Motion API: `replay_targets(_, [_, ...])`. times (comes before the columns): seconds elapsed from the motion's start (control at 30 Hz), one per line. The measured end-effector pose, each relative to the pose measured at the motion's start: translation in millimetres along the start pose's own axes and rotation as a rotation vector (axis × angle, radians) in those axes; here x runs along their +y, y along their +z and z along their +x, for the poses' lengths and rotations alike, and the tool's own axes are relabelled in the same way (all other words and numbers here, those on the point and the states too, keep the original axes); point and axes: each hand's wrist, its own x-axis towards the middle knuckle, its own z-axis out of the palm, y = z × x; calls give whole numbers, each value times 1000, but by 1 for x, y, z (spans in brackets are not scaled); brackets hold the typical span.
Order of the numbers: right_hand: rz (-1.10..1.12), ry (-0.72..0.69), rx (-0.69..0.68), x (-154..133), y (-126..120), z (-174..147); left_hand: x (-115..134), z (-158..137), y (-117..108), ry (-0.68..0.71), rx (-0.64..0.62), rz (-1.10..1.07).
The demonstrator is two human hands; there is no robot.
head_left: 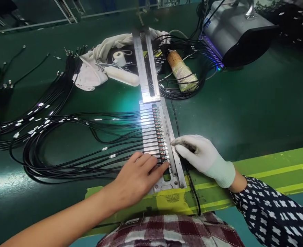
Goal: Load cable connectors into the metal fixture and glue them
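Observation:
A metal fixture (170,127) lies lengthwise in front of me, with a row of black cables (120,137) laid side by side across it. Their connector ends (160,133) line up in its slot. My left hand (138,175), bare, rests over the near end of the row. Its fingers are bent onto the cables and the thumb reaches a connector; the exact grip is partly hidden. On the other side, my right hand (202,152) wears a white glove. Thumb and forefinger close at the fixture's right rail, and whatever may be between them cannot be made out.
Cable bundles (40,137) loop across the left of the green table (256,103). Beyond the fixture are a metal guide (142,68), a white cloth (92,68), a white-handled tool (121,76) and a wrapped roll (183,73). A dark machine (239,34) stands at back right.

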Motion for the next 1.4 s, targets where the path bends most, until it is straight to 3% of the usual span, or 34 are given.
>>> replay_targets(0.3, [-7,-29,4,-1,1,1,6,-3,1,-58,83,84])
replay_targets(0.57, [-11,-43,9,1,-1,0,6,-3,2,-63,29,21])
replay_targets(0.77, [-12,-85,-4,3,0,0,8,-6,1,-167,86,-74])
replay_targets(0.93, [-13,-68,-10,3,0,1,8,-3,2,-91,38,-78])
replay_targets(1.23, [6,-72,-30,2,-2,1,7,-5,-1,-191,43,-131])
replay_targets(1.4, [20,-45,-52,0,-3,0,5,-3,-1,-109,19,-154])
